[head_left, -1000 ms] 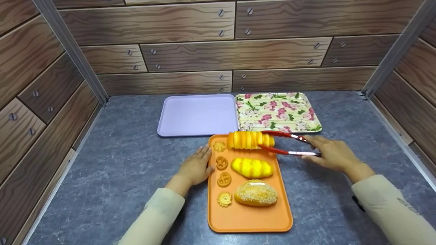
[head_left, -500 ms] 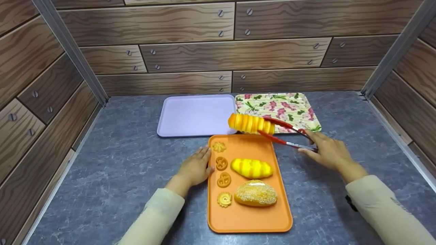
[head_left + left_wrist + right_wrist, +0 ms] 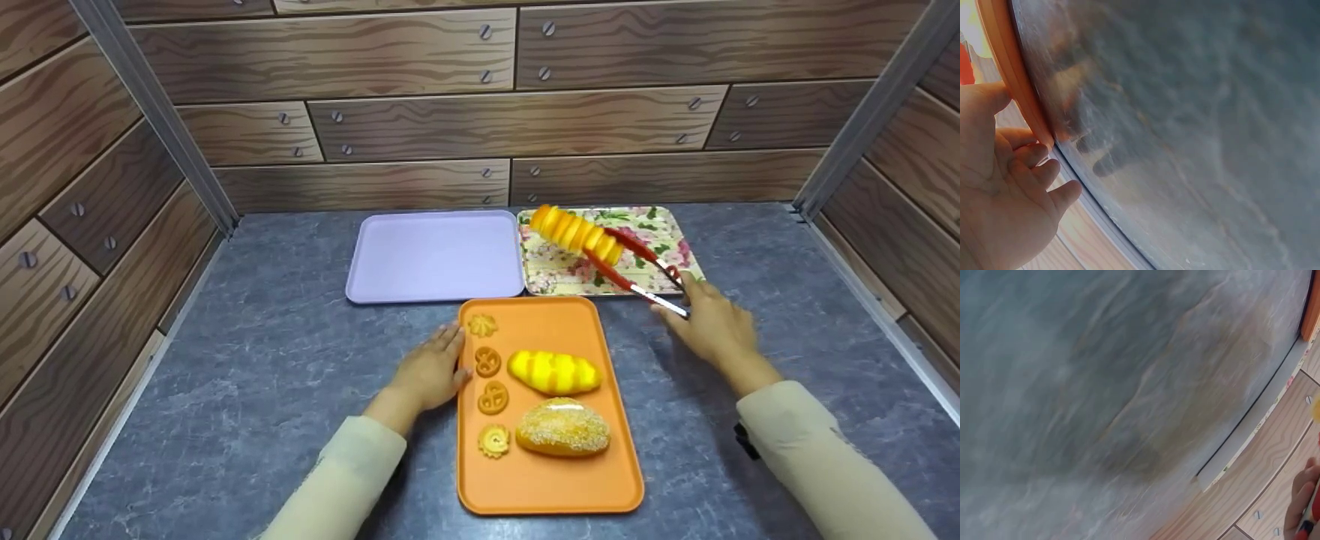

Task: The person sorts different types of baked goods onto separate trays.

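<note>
My right hand grips red-tipped tongs, which clamp a ridged orange-yellow bread roll above the floral tray. In the right wrist view only some fingers and part of the tongs show at the right edge. My left hand rests with relaxed fingers at the left edge of the orange tray; in the left wrist view its thumb and fingertips touch the rim. On that tray lie a yellow striped bread, a seeded bun and a column of small cookies.
A lilac tray stands behind on the left, its edge against the floral tray. Wood-patterned walls enclose the dark grey tabletop at the back and both sides.
The ridged bread roll has been lifted off the far end of the orange tray and carried back over the floral tray by the tongs. My left hand has stayed in place.
</note>
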`<state>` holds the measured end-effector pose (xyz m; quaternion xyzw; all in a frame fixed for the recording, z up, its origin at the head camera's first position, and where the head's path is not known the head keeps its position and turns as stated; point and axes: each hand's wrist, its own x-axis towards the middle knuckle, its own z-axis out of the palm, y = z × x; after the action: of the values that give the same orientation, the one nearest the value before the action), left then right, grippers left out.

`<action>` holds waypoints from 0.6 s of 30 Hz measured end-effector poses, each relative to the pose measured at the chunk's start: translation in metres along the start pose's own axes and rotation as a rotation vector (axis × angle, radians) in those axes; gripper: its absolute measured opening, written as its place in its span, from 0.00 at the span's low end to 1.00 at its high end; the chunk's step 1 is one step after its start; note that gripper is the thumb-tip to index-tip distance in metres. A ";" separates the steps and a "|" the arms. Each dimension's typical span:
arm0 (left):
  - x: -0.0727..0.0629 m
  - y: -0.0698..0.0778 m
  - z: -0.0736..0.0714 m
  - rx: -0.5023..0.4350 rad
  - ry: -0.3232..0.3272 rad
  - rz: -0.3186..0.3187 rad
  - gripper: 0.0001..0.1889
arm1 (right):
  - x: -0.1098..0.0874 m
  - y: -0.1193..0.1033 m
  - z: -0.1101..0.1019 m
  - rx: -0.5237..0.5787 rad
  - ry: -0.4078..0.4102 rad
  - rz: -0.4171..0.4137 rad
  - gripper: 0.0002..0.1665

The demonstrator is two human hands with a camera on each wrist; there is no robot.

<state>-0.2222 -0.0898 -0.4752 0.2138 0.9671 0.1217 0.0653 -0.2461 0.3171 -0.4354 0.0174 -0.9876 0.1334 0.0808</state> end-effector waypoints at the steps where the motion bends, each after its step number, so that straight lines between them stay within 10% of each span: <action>1: 0.000 0.000 0.000 -0.002 0.000 0.000 0.34 | 0.001 -0.001 0.001 0.005 0.012 0.017 0.54; 18: -0.001 -0.002 0.001 -0.025 0.016 0.024 0.34 | 0.011 -0.014 0.008 0.003 0.049 0.232 0.50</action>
<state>-0.2219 -0.0918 -0.4768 0.2235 0.9633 0.1363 0.0585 -0.2571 0.3013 -0.4372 -0.1004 -0.9805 0.1436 0.0891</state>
